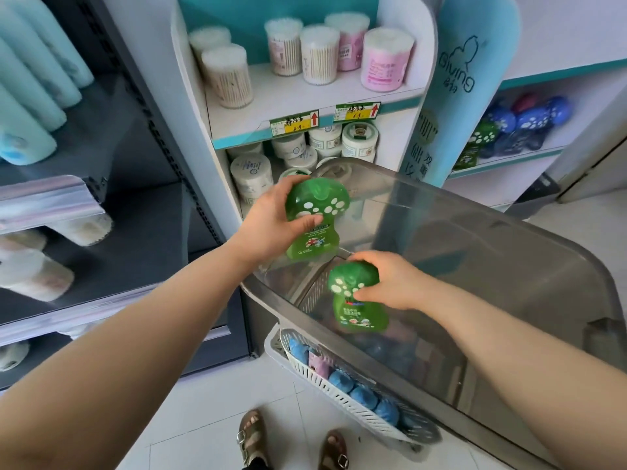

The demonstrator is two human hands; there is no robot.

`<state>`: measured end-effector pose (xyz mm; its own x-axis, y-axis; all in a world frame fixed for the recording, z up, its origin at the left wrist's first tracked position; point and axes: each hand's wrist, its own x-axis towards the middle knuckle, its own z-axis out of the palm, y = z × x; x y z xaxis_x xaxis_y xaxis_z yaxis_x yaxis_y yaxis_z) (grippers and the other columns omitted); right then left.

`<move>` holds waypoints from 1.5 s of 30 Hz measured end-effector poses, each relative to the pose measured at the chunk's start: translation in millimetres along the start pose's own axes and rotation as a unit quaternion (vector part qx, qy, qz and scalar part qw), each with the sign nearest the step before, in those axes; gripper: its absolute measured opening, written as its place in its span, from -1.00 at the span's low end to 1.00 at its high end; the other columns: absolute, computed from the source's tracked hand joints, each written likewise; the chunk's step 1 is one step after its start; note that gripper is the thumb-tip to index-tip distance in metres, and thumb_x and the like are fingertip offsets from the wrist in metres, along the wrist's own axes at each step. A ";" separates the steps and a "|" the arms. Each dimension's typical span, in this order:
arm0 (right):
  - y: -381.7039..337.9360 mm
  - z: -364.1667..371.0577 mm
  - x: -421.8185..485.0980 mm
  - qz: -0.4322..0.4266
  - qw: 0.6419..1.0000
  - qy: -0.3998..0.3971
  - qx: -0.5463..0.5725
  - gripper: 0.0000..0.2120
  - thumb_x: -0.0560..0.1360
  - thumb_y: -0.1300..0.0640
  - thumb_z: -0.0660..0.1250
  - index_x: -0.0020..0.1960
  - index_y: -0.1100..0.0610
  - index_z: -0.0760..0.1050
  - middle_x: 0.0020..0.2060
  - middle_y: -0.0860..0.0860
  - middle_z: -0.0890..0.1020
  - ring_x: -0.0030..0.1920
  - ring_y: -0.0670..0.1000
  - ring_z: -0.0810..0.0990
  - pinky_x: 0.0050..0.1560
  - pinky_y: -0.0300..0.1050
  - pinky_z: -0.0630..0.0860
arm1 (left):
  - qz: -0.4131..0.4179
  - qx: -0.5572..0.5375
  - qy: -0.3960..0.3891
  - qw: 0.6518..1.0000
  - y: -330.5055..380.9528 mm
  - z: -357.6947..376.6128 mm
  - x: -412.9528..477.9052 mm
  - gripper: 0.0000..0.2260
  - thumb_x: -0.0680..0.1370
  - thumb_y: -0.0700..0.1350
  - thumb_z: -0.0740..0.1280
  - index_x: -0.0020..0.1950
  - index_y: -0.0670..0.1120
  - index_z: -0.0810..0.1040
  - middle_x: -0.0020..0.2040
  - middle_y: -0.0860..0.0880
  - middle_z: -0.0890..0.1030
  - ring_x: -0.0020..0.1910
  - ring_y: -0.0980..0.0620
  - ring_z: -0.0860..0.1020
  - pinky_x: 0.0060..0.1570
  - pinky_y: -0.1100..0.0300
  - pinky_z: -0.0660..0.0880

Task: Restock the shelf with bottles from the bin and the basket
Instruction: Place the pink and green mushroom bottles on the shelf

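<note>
Two green bottles are held, one per hand.

First green bottle [314, 212]: wide mushroom-shaped cap with white spots, translucent green body, printed label. It is raised over the left rim of the bin [492, 212]. The cap is gripped by the left hand [271, 228], fingers wrapped behind it and thumb laid across the front.

Second green bottle [356, 300]: same design, at 5 o'clock from the first and lower, inside the bin mouth. The cap is clasped by the right hand [393, 283], fingers curled over the top.

The cap grip is judged deliberate: the widest part serves as a handle, and the base is left free for setting down.

The bin is grey and translucent. More stock is seen through its wall, but it is too blurred to be counted.

At 6 o'clock below the bin, a white slotted basket [325, 381] is packed with blue-capped bottles [363, 395].

At 2 o'clock from the hands, the shelf [515, 160] is already loaded with blue and green spotted bottles [529, 122], so it is taken as the destination.

At 12 o'clock, cotton-swab tubs [319, 56] are not involved.
</note>
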<state>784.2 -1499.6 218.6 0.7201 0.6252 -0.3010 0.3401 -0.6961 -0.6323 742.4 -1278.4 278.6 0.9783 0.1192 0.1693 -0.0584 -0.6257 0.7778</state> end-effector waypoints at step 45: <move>-645.4 187.1 39.7 -0.417 0.901 -0.025 0.113 -0.60 0.39 0.28 0.47 0.19 0.10 0.51 -0.02 0.04 0.68 0.02 0.02 0.65 0.15 -0.03 0.55 | -0.160 0.012 0.376 0.913 -141.2 -578.9 -368.4 -0.59 0.42 -0.13 0.49 0.23 -0.04 0.46 -0.01 -0.01 0.61 -0.06 0.00 0.60 0.02 0.08 0.55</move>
<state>480.1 -959.5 481.2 0.2407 0.9169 0.3183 0.6151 0.1096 -0.7808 275.2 -787.7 456.7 0.5308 0.7885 0.3106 0.2198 -0.4821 0.8481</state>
